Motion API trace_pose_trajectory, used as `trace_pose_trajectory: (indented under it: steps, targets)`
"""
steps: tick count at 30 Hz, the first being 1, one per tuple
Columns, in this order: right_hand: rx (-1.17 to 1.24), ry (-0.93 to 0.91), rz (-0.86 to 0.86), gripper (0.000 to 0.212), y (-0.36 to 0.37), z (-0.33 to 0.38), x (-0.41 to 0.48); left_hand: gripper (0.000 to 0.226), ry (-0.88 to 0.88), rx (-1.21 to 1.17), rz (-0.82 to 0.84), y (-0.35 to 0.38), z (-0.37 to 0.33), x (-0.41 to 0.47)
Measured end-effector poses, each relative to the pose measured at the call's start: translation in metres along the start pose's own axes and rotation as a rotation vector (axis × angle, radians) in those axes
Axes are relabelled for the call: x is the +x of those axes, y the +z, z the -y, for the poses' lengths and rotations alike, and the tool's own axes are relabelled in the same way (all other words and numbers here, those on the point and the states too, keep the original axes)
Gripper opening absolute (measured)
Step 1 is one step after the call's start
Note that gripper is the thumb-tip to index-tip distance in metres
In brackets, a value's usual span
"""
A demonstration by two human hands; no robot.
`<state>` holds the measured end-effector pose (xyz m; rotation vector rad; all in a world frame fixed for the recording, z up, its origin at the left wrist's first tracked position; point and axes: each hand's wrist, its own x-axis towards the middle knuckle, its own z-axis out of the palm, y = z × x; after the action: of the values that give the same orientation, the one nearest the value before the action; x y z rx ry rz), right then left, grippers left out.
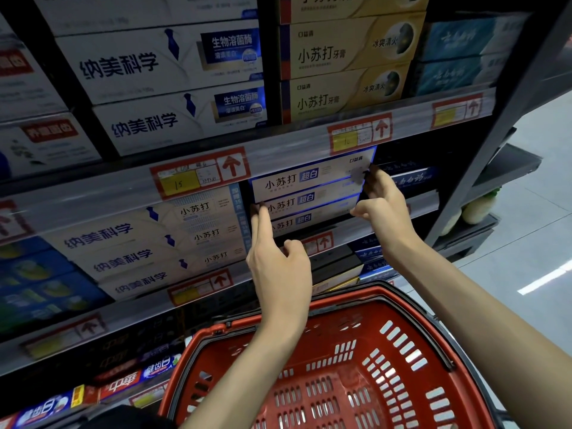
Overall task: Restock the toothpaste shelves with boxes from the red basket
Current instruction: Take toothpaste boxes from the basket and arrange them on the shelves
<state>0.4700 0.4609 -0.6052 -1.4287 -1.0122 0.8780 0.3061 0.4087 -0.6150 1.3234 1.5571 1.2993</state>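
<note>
Left hand (pixel 278 267), fingers straight, presses left end of stacked boxes (pixel 309 193); right hand (pixel 380 199) fingers curl round right end, likely squaring them on shelf (pixel 278 157).

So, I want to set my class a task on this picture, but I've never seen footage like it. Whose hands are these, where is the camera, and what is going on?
There is no machine here. A person wears a wide-angle camera on the head, looking forward and down, so you see their own two arms. They face shop shelves stacked with toothpaste. The left hand presses straight fingers against the left end of a stack of white boxes on a middle shelf. The right hand grips the stack's right end between fingers and thumb. Below the arms is a red basket; no boxes show in the part we can see.
</note>
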Motion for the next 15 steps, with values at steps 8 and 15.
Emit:
trace_pose_trajectory:
  steps: [8,15]
  targets:
    - [0.012,0.016,-0.014,0.086,0.0003,-0.0015,0.0002,0.071,-0.013,-0.001,0.011,0.0004,0.0001,0.0018]
    - [0.020,0.022,-0.019,0.082,0.0002,-0.0003,-0.0010,0.070,-0.010,-0.014,0.012,-0.0010,-0.0006,0.0031]
